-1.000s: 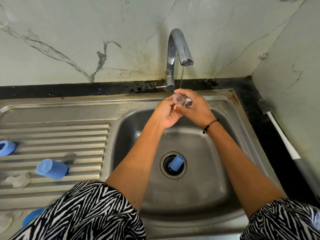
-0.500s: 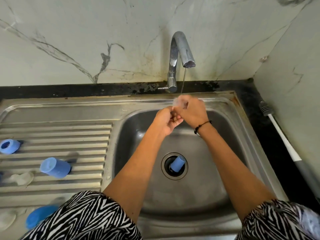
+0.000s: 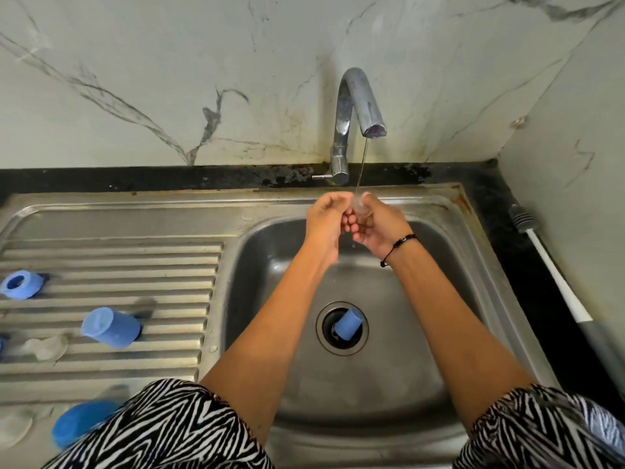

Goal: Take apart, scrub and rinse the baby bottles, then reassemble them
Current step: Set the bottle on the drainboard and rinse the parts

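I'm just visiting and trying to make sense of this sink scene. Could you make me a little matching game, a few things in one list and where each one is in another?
Things:
1. clear bottle part
2. blue cap
3. blue ring
4. bottle brush

Places:
A. on the dark counter right of the sink
B. in the drain opening
C. on the ribbed drainboard, far left
D. held by both hands under the tap's thin stream

Pairs: 1-D, 2-B, 3-C, 4-A
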The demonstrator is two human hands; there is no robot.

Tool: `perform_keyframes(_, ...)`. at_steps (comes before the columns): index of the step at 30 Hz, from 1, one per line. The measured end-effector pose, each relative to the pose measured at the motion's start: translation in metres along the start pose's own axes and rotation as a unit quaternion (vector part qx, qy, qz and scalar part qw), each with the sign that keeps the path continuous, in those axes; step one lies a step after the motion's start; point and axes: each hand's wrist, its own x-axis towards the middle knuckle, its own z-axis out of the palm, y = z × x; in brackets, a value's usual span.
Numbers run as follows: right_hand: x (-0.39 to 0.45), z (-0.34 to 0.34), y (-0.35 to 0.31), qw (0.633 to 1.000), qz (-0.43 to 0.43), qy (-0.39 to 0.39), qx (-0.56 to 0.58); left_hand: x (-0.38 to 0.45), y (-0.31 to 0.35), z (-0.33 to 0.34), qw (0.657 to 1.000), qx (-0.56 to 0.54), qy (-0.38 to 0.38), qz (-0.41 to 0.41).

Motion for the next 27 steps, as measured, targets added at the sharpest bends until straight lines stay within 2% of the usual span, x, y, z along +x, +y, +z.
perform_keyframes(2, 0.0, 0.0, 0.002, 0.991, 0.081, -0.042, 0.096, -0.002, 0.004, 0.001, 0.999, 0.038, -0.004, 0.023)
perform_keyframes(7, 0.001, 0.003, 0.0, 0.993, 0.079, -0.048, 0.075, 0.0, 0.006, -0.003, 0.997, 0.063, -0.002, 0.035)
perform_keyframes(9, 0.001, 0.004, -0.001, 0.998, 0.037, -0.009, 0.048, 0.001, 0.003, -0.006, 0.999, 0.041, 0.018, 0.016)
perform_keyframes(11, 0.002, 0.003, -0.002, 0.996, -0.061, 0.031, -0.05, 0.001, -0.002, -0.009, 0.999, 0.006, 0.037, -0.024)
perform_keyframes(12, 0.002, 0.002, -0.002, 0.982, -0.126, 0.046, -0.133, 0.0, -0.005, -0.011, 0.998, -0.004, 0.042, -0.045)
perform_keyframes(14, 0.001, 0.0, 0.0, 0.915, -0.26, 0.073, -0.302, 0.0, -0.011, -0.012, 0.996, -0.013, 0.045, -0.076)
perform_keyframes(16, -0.001, 0.0, 0.001, 0.85, -0.304, 0.067, -0.425, 0.0, -0.014, -0.01, 0.994, -0.02, 0.052, -0.09)
perform_keyframes(18, -0.002, -0.002, 0.002, 0.822, -0.3, 0.072, -0.479, 0.001, -0.017, -0.007, 0.993, -0.021, 0.06, -0.097)
perform_keyframes(20, -0.002, -0.003, 0.001, 0.797, -0.369, 0.108, -0.465, 0.003, -0.017, -0.007, 0.993, -0.019, 0.054, -0.101)
perform_keyframes(21, -0.002, -0.002, -0.001, 0.796, -0.386, 0.111, -0.452, 0.003, -0.016, -0.007, 0.993, -0.021, 0.05, -0.102)
perform_keyframes(23, -0.003, 0.0, -0.007, 0.813, -0.34, 0.095, -0.463, 0.004, -0.016, -0.006, 0.992, -0.031, 0.046, -0.11)
perform_keyframes(25, -0.001, 0.001, -0.003, 0.817, -0.333, 0.097, -0.461, 0.002, -0.014, -0.006, 0.992, -0.056, 0.024, -0.108)
perform_keyframes(27, 0.0, 0.002, -0.001, 0.849, -0.314, 0.098, -0.414, 0.001, -0.011, -0.005, 0.994, -0.08, -0.008, -0.07)
